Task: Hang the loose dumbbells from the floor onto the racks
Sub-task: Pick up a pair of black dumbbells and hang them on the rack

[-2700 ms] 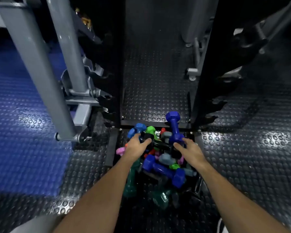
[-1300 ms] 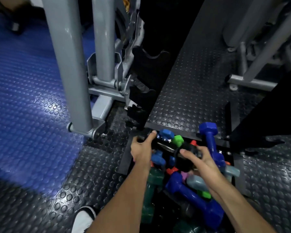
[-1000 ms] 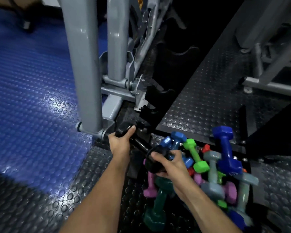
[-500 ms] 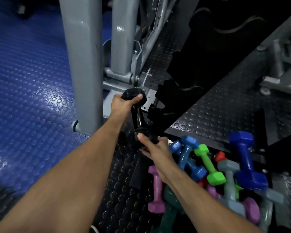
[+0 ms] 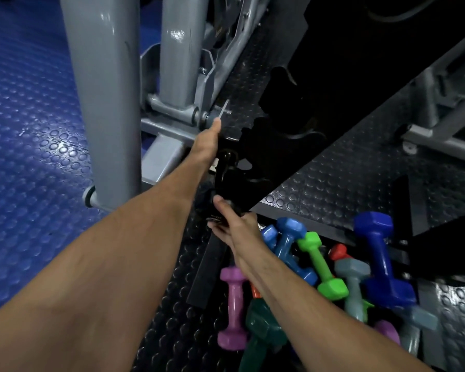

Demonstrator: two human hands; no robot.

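I have the black dumbbell [image 5: 222, 181] against the rack's [image 5: 277, 138] lower cradle; my left hand [image 5: 206, 142] steadies its far end, grip unclear, right hand [image 5: 232, 221] curls round the near head. Rigid, heavy-looking, best supported at both ends

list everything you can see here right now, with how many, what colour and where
black dumbbell: one, black, held at the low cradles of the rack
rack: one, black, centre, notched cradles facing the person
loose dumbbells: a heap on the floor at lower right; blue, dark blue, green, purple, grey, teal, some red; exact count unclear
machine frame: grey posts, upper left
floor: black studded matting, blue matting at left
left hand: one, at the black dumbbell's far end, fingers hidden
right hand: one, gripping its near end
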